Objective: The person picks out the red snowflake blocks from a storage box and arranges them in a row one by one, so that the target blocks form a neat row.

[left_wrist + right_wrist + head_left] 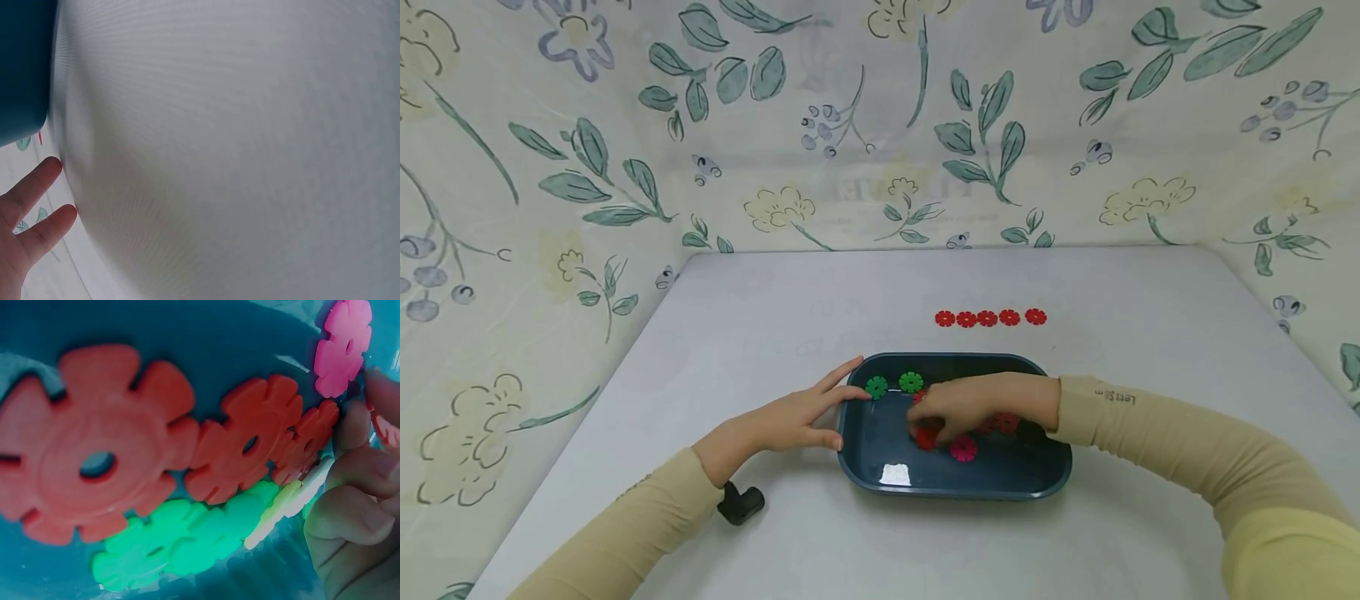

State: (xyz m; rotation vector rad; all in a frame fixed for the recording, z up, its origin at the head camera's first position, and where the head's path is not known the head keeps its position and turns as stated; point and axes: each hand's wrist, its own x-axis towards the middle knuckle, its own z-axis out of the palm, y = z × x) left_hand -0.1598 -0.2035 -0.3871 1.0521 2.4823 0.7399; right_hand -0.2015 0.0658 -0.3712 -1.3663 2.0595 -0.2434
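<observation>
Closest, a pink flower disc (963, 448) lies in the blue tray (880, 457), near the red disc (927, 438) the right hand (961, 407) pinches; the left hand (797, 419), fingers spread wide, touches the rim; beyond, five red discs (987, 318) line up.

White table (775, 300) beneath tray (880, 454), red discs (987, 318)

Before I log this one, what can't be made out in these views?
Head view: red flower pieces in the tray, partly covered by the right hand and forearm.
Left wrist view: the left hand, mostly cut off by the left edge.
Right wrist view: the nearest red piece, clipped by the left edge; another red piece at the fingers, clipped by the right.
</observation>
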